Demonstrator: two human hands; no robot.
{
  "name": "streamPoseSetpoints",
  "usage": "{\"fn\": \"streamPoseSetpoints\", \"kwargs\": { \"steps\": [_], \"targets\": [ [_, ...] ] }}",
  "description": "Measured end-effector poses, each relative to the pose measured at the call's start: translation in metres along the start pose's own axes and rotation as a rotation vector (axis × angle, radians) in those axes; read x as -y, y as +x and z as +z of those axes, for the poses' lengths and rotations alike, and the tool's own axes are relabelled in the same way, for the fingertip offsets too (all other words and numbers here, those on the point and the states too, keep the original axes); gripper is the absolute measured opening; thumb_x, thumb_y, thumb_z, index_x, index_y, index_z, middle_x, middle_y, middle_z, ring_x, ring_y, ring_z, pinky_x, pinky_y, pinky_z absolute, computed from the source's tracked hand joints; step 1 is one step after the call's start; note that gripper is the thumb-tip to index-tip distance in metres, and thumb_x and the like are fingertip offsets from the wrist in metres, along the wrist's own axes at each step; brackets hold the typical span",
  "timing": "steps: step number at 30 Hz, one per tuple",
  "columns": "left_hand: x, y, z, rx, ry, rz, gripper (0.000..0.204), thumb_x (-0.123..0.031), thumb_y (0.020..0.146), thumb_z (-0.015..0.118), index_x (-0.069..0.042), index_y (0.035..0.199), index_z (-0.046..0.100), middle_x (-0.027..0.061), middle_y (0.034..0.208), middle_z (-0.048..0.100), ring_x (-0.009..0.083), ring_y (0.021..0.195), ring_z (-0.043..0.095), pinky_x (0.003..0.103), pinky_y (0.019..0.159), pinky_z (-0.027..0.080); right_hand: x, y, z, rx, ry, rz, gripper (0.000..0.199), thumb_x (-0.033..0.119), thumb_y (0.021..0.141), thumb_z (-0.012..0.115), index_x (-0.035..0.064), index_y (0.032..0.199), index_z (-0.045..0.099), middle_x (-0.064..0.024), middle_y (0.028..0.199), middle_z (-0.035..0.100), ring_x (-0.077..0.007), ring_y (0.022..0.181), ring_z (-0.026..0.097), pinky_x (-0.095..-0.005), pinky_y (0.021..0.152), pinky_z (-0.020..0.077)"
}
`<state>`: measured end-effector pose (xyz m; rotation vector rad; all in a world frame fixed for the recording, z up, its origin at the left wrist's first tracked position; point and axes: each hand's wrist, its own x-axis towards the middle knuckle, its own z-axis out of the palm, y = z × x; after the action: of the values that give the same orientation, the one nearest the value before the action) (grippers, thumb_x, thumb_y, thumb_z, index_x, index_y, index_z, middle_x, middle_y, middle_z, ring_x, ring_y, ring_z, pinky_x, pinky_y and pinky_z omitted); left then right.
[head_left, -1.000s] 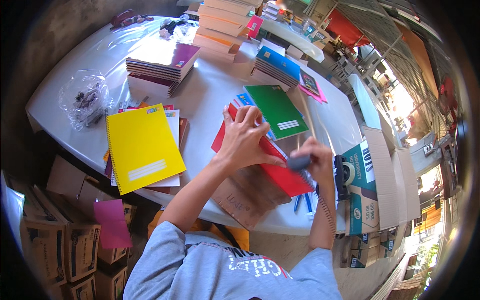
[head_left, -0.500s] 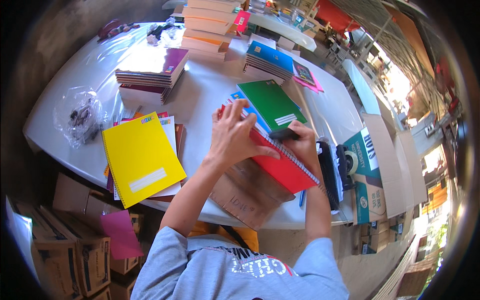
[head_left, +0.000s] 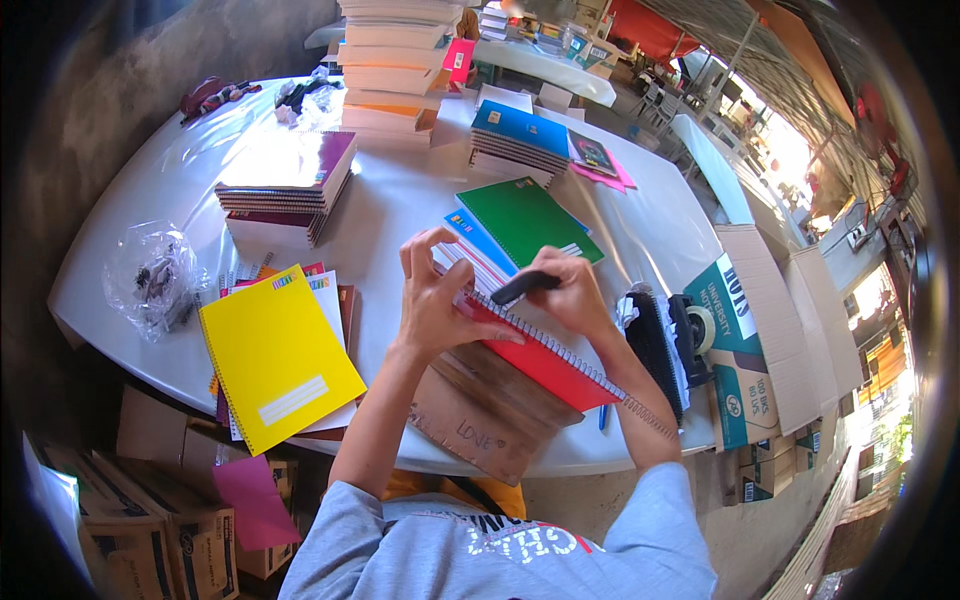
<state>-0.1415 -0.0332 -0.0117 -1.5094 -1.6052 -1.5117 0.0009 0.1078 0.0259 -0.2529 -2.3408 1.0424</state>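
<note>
A red spiral notebook (head_left: 545, 372) stands tilted over a brown board (head_left: 480, 432) near the front of the table. My left hand (head_left: 432, 305) grips its upper left end, thumb on the red cover and fingers bent over the far side. In my right hand (head_left: 572, 290) is a short black tool, perhaps a handle (head_left: 524, 287), held against the wire-bound edge; its exact kind I cannot make out. A loose coil of wire (head_left: 648, 412) trails from the lower right end of that edge, past my right forearm. Beyond lie a green notebook (head_left: 528, 218) and a blue one (head_left: 478, 238).
Left of me a yellow notebook (head_left: 282, 358) tops a loose pile, beside a clear plastic bag (head_left: 150, 280). Purple (head_left: 338, 165) and blue (head_left: 520, 128) notebook stacks and a tall paper stack (head_left: 395, 75) stand farther back. At right are a tape dispenser (head_left: 695, 335) and an open carton (head_left: 735, 385).
My right hand and the black tool have moved up and left along the wire edge, closer to my left hand. More of the trailing coil shows. The view has shifted slightly.
</note>
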Motion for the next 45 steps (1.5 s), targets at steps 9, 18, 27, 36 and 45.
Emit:
{"fn": "streamPoseSetpoints", "kwargs": {
  "steps": [9,18,27,36,45],
  "targets": [
    [0.015,-0.005,0.013,-0.036,-0.187,-0.153,0.078,-0.055,0.034,0.086,-0.01,0.09,0.056,0.0161,0.115,0.035,0.0321,0.106,0.044,0.043,0.084,0.045,-0.004,0.011,-0.01,-0.095,0.088,0.059,0.028,-0.005,0.059,0.07,0.0081,0.084,0.073,-0.0031,0.072,0.056,-0.0143,0.068,0.055,-0.0261,0.061,0.0413],
    [0.03,-0.01,0.016,-0.022,-0.326,-0.327,0.101,-0.043,0.031,0.091,-0.007,0.104,0.032,0.0122,0.103,0.042,0.0273,0.1,0.048,0.039,0.087,0.042,0.022,0.031,0.009,0.11,0.421,-0.157,0.03,-0.005,0.061,0.07,0.0094,0.086,0.073,-0.0062,0.069,0.057,-0.0167,0.064,0.054,-0.0274,0.057,0.0426],
    [0.053,-0.017,0.009,0.071,-0.507,-0.288,0.101,-0.049,0.034,0.09,-0.005,0.1,0.029,0.0077,0.093,0.039,0.0206,0.083,0.042,0.033,0.079,0.041,0.033,0.045,0.041,0.082,0.082,-0.33,0.019,-0.003,0.062,0.069,0.0037,0.079,0.069,-0.008,0.068,0.058,-0.0172,0.066,0.056,-0.0283,0.06,0.0434],
    [0.033,-0.013,-0.002,0.103,-0.374,-0.355,0.097,-0.043,0.037,0.091,-0.009,0.103,0.029,0.0052,0.098,0.037,0.0171,0.091,0.041,0.028,0.084,0.039,-0.026,0.07,-0.002,-0.307,-0.544,-0.226,0.033,-0.004,0.066,0.058,0.0036,0.097,0.068,-0.014,0.088,0.063,-0.0302,0.083,0.06,-0.0372,0.078,0.0479],
    [0.022,-0.008,0.009,-0.043,-0.46,-0.489,0.088,-0.041,0.034,0.093,-0.007,0.09,0.034,0.0055,0.083,0.043,0.0173,0.074,0.048,0.031,0.068,0.045,-0.132,-0.006,-0.034,0.045,-0.817,0.178,0.078,0.032,0.088,0.058,0.0138,0.146,0.009,-0.0202,0.123,0.054,-0.029,0.115,0.052,-0.0375,0.097,0.0407]
  ]
}}
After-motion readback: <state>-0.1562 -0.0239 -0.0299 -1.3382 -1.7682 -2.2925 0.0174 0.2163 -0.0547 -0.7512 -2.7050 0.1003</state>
